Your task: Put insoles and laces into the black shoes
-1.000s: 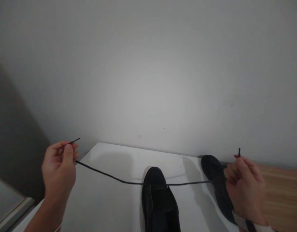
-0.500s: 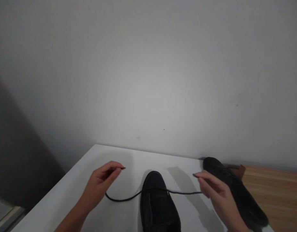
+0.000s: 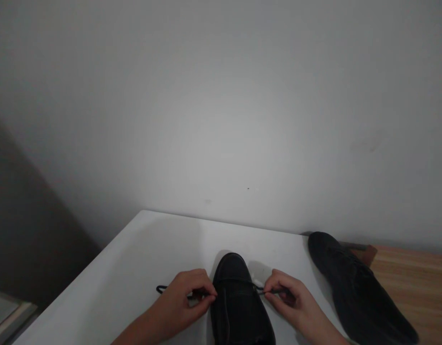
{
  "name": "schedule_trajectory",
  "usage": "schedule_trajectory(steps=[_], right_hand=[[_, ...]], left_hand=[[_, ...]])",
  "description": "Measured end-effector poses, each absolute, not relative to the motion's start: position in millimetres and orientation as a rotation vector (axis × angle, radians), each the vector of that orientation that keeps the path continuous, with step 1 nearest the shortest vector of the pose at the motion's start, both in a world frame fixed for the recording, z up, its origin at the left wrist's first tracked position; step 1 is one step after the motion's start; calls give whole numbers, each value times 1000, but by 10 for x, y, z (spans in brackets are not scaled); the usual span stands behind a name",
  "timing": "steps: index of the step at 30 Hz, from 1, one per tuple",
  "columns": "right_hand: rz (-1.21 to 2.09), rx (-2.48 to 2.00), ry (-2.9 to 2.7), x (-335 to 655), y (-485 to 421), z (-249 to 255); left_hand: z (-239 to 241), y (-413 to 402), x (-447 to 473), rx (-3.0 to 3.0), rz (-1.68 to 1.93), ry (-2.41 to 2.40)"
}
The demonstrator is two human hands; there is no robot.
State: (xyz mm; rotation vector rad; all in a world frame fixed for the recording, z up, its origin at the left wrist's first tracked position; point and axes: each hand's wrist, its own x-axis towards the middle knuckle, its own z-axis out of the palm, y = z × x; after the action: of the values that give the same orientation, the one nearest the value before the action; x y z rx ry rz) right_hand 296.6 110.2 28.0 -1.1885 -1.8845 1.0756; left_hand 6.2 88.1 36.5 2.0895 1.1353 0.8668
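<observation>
A black shoe (image 3: 238,306) rests on the white table (image 3: 163,239), toe pointing at the wall, its near end cut off by the frame. A dark shoelace (image 3: 160,289) comes out on both sides of it. At the shoe's left edge, my left hand (image 3: 194,292) pinches one end of the lace, the tip hidden by the fingers. My right hand (image 3: 287,294), just right of the shoe, pinches the other end close to its side. Part of the lace loops out behind my left hand.
A second black shoe (image 3: 357,287) lies at the right edge of the table. Beyond it is a wood-grain surface (image 3: 414,282) with a brown piece. A pale wall (image 3: 221,120) rises behind the table, and a light-edged object (image 3: 12,316) stands at lower left.
Both hands have moved inward to the sides of the shoe, carrying the lace ends with them. The lace, earlier stretched wide across the shoe's top, is now drawn in close.
</observation>
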Motion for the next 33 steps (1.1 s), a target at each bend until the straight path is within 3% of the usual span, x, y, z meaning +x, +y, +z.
schedule_trajectory(steps=[5,11,21,26,33], right_hand=[[1085,-1183,-1890,2871,1088,262],[811,-1073,-1995,2882,1098,252],[720,-1104,-2238,2840,968,436],[575,-1149,-2297,2827,964,445],[765,-1164,-2109,2781,989,371]], left_hand=[[340,859,135,2098,880,1120],[305,878,145,2224,1052,1146],[204,815,162,2236,913,1219],[474,781,262,2273,740,1262],[1062,811,531,2435,245,1510]])
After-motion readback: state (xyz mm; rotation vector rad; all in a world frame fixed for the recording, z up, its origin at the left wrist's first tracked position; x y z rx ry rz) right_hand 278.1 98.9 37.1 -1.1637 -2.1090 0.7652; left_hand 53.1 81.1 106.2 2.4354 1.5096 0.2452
